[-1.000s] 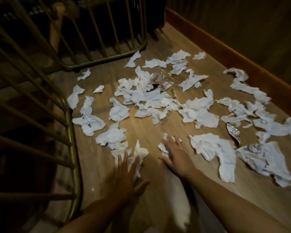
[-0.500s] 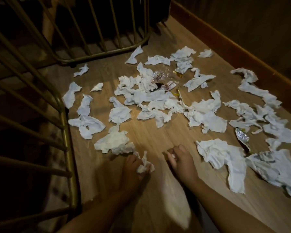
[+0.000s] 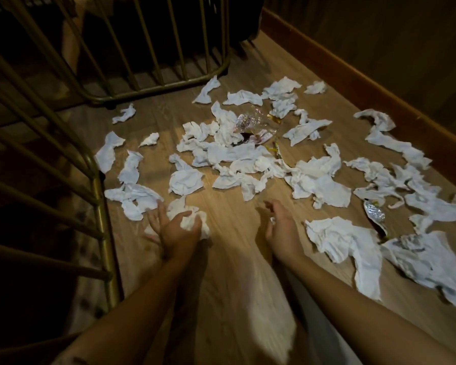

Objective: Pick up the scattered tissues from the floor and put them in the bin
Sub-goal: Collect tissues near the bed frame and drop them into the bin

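Note:
Many crumpled white tissues (image 3: 248,156) lie scattered across the wooden floor (image 3: 232,214). My left hand (image 3: 173,227) is low at the near left, its fingers curled around a bunched tissue (image 3: 195,222) and spread over more tissue beneath. My right hand (image 3: 279,225) hovers just right of centre with a small scrap of tissue (image 3: 272,220) showing in its curled fingers. A large tissue (image 3: 345,238) lies right beside the right hand. No bin is in view.
A brass railing (image 3: 100,196) runs along the left edge and curves across the back. A wooden skirting board (image 3: 353,83) bounds the right. A clear plastic wrapper (image 3: 253,122) and a foil wrapper (image 3: 374,212) lie among the tissues. A pale blurred shape (image 3: 263,306) sits between my forearms.
Both hands went from flat on the tissues to closed around them. The left hand has gathered its tissue and shifted left; the right hand has lifted with a scrap.

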{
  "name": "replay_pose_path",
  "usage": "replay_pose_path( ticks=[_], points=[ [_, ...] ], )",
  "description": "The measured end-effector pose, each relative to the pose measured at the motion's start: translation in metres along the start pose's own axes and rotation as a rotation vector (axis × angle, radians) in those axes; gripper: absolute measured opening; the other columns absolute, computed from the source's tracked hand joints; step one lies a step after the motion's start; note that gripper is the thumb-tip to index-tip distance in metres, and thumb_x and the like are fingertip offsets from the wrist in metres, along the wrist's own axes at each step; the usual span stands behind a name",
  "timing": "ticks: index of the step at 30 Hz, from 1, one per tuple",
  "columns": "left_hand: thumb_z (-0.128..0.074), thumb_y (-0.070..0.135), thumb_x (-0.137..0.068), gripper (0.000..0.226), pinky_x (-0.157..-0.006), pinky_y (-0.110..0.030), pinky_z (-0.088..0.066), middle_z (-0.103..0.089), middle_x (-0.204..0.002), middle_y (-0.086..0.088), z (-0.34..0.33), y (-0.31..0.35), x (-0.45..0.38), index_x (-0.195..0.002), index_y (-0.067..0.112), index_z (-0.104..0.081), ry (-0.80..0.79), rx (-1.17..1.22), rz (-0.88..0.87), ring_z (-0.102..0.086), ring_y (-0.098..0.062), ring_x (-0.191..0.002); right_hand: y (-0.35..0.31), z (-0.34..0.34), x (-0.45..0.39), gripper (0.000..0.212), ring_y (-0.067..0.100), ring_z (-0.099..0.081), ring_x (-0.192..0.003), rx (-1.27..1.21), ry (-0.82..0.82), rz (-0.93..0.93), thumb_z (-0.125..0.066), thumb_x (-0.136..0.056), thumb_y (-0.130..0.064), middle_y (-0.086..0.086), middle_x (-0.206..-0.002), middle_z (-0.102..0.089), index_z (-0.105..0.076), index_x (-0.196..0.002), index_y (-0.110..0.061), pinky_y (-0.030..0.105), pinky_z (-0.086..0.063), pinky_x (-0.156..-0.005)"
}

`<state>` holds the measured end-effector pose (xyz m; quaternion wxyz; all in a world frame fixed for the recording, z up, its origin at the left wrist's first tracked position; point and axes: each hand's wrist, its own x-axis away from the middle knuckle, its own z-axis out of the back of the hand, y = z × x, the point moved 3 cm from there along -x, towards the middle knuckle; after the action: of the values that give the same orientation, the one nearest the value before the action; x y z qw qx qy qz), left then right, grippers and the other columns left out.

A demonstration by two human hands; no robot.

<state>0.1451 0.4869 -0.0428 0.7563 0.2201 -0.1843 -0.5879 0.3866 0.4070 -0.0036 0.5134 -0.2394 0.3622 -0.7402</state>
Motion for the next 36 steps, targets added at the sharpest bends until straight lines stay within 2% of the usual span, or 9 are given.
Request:
replay_pose_path(
  ticks=[4,9,13,19,23,26,30,33,36],
  points=[
    [-0.066,0.075,-0.065,0.064,-0.116,-0.054,0.0,-0.013,-0.161,0.002,-0.006,0.011,0.013,-0.116,0.037,-0.061,-0.104,-0.017,0.072,0.0,-0.028,-0.148,-0.008,-0.015,-0.042,0.046,0.029,-0.025,-0.142,0.139,0.058,-0.022,-0.039,-0.101,-0.013,0.009,-0.154,-0.033,-0.034,-0.147,-0.017,0.042,-0.023,-0.116],
    [-0.077,0.059,-0.067,0.071,-0.116,-0.041,-0.018,-0.035,-0.153,-0.001,-0.025,0.003,0.012,-0.123,0.025,-0.049,-0.043,0.11,-0.093,-0.02,-0.026,-0.146,-0.017,-0.047,-0.089,0.057,0.033,0.022,-0.146,0.225,-0.174,-0.12,-0.033,-0.104,-0.02,-0.001,-0.162,0.018,-0.009,-0.154,-0.032,0.066,0.0,-0.114],
    [-0.064,0.06,-0.077,0.071,-0.12,-0.043,-0.017,-0.033,-0.154,-0.001,-0.039,-0.004,0.004,-0.134,0.029,-0.036,-0.158,0.03,-0.128,-0.026,-0.028,-0.144,-0.017,-0.078,-0.114,0.059,0.029,0.037,-0.14,0.445,-0.404,0.034,-0.031,-0.104,-0.025,-0.006,-0.157,0.031,-0.001,-0.153,-0.04,0.068,0.012,-0.109],
    [-0.075,0.029,-0.081,0.069,-0.113,-0.025,-0.023,-0.042,-0.148,-0.002,-0.033,0.001,0.009,-0.141,0.02,-0.043,-0.129,0.133,-0.129,-0.037,-0.02,-0.136,-0.01,-0.092,-0.113,0.049,0.026,-0.001,-0.15,0.596,-0.364,0.203,-0.023,-0.106,-0.036,-0.001,-0.163,-0.011,-0.019,-0.154,-0.03,0.055,-0.006,-0.117],
    [-0.075,0.014,-0.073,0.06,-0.103,-0.024,-0.035,-0.057,-0.13,-0.008,-0.025,0.006,0.008,-0.13,0.018,-0.054,-0.151,0.169,-0.194,-0.051,-0.026,-0.122,-0.006,-0.08,-0.089,0.04,0.021,-0.043,-0.119,0.396,-0.195,0.316,-0.047,-0.1,-0.038,0.005,-0.127,-0.056,-0.051,-0.135,-0.019,0.035,-0.034,-0.099],
    [-0.058,0.063,-0.077,0.064,-0.103,-0.031,-0.031,-0.062,-0.125,-0.008,-0.023,0.01,0.016,-0.124,0.019,-0.061,-0.108,0.098,-0.204,-0.054,-0.029,-0.118,0.001,-0.069,-0.067,0.047,0.023,-0.05,-0.109,0.273,-0.161,0.263,-0.058,-0.094,-0.043,0.006,-0.118,-0.061,-0.054,-0.133,-0.017,0.033,-0.038,-0.093],
    [-0.05,0.09,-0.063,0.082,-0.108,-0.031,-0.03,-0.06,-0.126,0.003,-0.038,0.006,0.02,-0.119,0.031,-0.06,-0.239,-0.05,-0.241,-0.051,-0.021,-0.12,0.011,-0.056,-0.045,0.042,0.017,-0.059,-0.099,0.301,-0.151,0.251,-0.059,-0.093,-0.047,-0.002,-0.11,-0.066,-0.06,-0.128,-0.023,0.029,-0.043,-0.083],
    [-0.044,0.097,-0.054,0.104,-0.115,-0.038,-0.029,-0.05,-0.139,0.0,-0.037,0.003,0.024,-0.131,0.028,-0.049,-0.347,0.011,-0.205,-0.043,-0.023,-0.131,0.022,-0.049,-0.033,0.017,0.015,-0.059,-0.076,0.365,-0.079,0.267,-0.062,-0.092,-0.036,-0.002,-0.092,-0.059,-0.069,-0.096,-0.021,0.027,-0.046,-0.061],
    [-0.067,0.072,-0.069,0.078,-0.112,-0.038,-0.032,-0.053,-0.133,-0.006,-0.036,0.004,0.019,-0.123,0.016,-0.06,-0.327,0.064,-0.25,-0.043,-0.025,-0.13,0.031,-0.041,-0.026,0.019,0.017,-0.06,-0.077,0.325,0.011,0.174,-0.069,-0.087,-0.033,0.003,-0.117,-0.05,-0.064,-0.098,-0.019,0.032,-0.054,-0.056]
  ],
)
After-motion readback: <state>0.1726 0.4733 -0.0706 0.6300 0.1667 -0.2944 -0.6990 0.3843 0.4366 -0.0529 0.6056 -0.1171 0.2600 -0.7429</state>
